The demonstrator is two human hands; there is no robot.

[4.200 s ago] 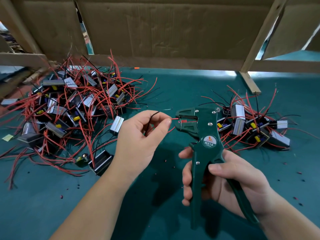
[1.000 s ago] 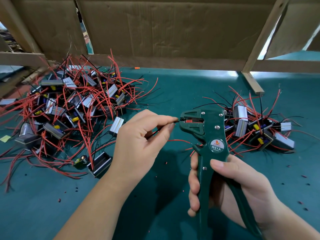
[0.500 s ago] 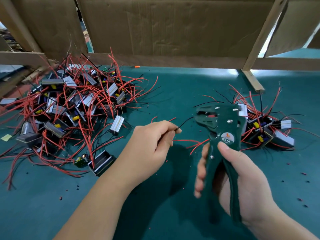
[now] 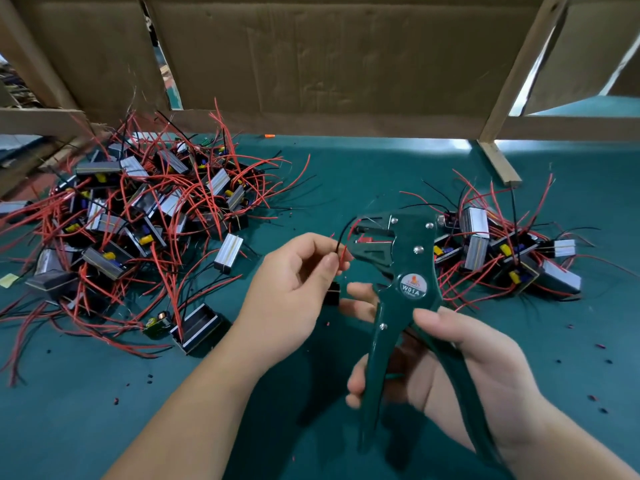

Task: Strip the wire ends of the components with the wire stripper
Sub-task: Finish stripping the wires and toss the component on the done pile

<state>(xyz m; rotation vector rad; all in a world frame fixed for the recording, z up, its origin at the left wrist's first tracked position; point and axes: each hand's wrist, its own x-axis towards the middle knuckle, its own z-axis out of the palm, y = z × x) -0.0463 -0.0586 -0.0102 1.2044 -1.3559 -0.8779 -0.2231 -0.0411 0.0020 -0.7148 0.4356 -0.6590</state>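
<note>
My right hand (image 4: 464,368) grips the two handles of a dark green wire stripper (image 4: 405,282), held upright with its jaws pointing left. My left hand (image 4: 294,292) pinches a thin black wire (image 4: 341,237) and a red wire (image 4: 343,254) just left of the jaws; the black wire curves up to the jaw tip. A small black component (image 4: 333,293) shows below my left fingers, mostly hidden by the hand. Whether the jaws clamp a wire is not clear.
A large heap of components with red and black wires (image 4: 138,216) lies at the left on the green mat (image 4: 104,403). A smaller heap (image 4: 502,254) lies at the right behind the stripper. Cardboard and wooden battens (image 4: 498,164) wall off the back. Insulation bits dot the mat.
The stripper has come back left toward my left hand with its handles spread wider. My left hand has lifted, bringing the wire ends up beside the jaws.
</note>
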